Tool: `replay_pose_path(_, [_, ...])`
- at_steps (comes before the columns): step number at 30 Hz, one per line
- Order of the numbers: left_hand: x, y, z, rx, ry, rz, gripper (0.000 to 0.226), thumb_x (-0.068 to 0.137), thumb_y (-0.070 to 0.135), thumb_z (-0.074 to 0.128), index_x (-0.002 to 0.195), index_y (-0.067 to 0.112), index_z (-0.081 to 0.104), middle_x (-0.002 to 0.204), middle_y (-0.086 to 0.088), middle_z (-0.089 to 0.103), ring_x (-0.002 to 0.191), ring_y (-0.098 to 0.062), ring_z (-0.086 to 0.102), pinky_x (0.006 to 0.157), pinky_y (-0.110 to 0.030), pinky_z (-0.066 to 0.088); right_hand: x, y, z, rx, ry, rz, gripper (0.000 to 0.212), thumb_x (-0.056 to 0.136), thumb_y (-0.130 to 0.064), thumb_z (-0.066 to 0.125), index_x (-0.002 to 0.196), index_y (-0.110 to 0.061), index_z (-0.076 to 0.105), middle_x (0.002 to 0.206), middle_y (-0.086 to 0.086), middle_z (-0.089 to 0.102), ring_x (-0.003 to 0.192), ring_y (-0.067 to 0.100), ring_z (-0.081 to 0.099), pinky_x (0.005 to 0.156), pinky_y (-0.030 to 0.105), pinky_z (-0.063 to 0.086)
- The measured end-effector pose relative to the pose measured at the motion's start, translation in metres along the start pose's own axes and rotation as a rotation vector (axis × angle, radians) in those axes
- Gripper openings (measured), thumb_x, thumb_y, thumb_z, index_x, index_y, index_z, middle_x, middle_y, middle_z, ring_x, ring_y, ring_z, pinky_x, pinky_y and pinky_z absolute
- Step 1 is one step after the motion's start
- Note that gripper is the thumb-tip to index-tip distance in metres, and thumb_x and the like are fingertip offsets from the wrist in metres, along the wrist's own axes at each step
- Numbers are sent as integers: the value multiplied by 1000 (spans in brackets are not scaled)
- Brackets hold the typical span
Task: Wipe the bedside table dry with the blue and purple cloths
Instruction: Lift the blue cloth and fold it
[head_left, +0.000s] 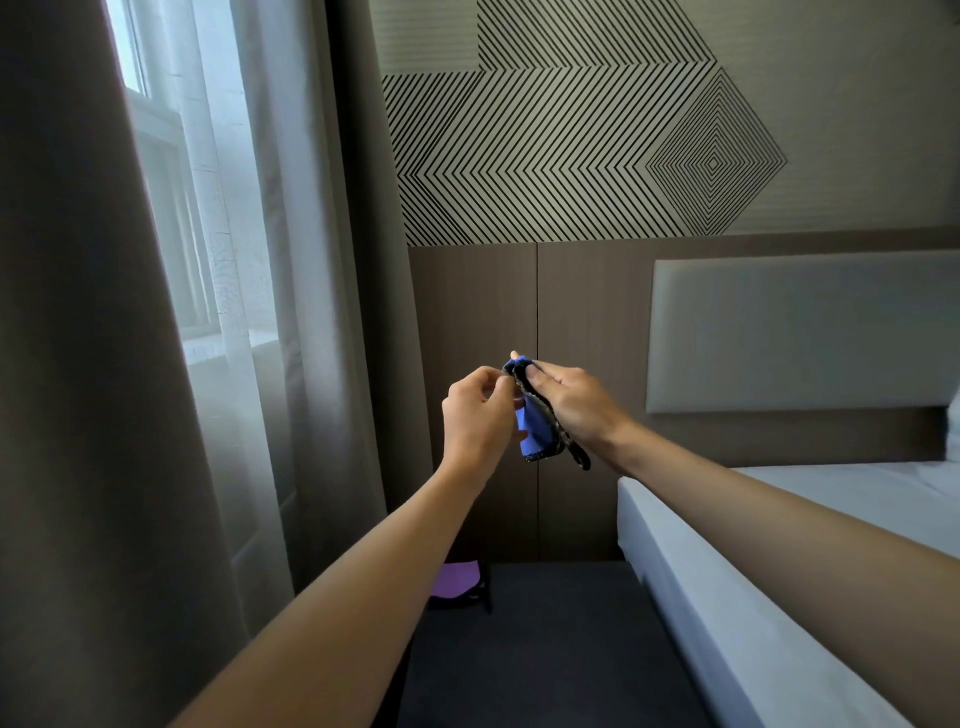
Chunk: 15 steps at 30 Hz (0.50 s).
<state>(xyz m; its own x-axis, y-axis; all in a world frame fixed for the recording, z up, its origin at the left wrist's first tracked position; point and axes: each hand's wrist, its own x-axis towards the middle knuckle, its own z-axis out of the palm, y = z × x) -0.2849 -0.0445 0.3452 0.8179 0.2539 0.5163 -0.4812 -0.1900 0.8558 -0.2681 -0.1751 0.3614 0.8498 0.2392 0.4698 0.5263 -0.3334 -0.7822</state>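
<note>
Blue cloth (531, 431), 1 in count, is gripped by 2 hands: left hand (477, 415) and right hand (569, 400). 1 purple cloth (457, 578) lies below; no writing is legible.

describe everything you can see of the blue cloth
The blue cloth is small, soft-looking fabric with a dark edging that looks speckled. It is bunched and folded, held up in the air before the wood wall panel. The right hand grips its upper part; the left hand pinches its side. A dark edge hangs loose below the right hand.
</note>
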Motion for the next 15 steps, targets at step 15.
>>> replay_pose_path(15, [-3, -2, -2, -5, 32, -28, 16, 95, 16, 63, 92, 5, 74, 85, -10, 74, 77, -15, 76, 68, -39, 64, -1, 7, -5, -92, -89, -54, 38, 105, -35, 44, 139, -25, 57, 133, -5, 65, 122, 7, 59, 108, 28, 44])
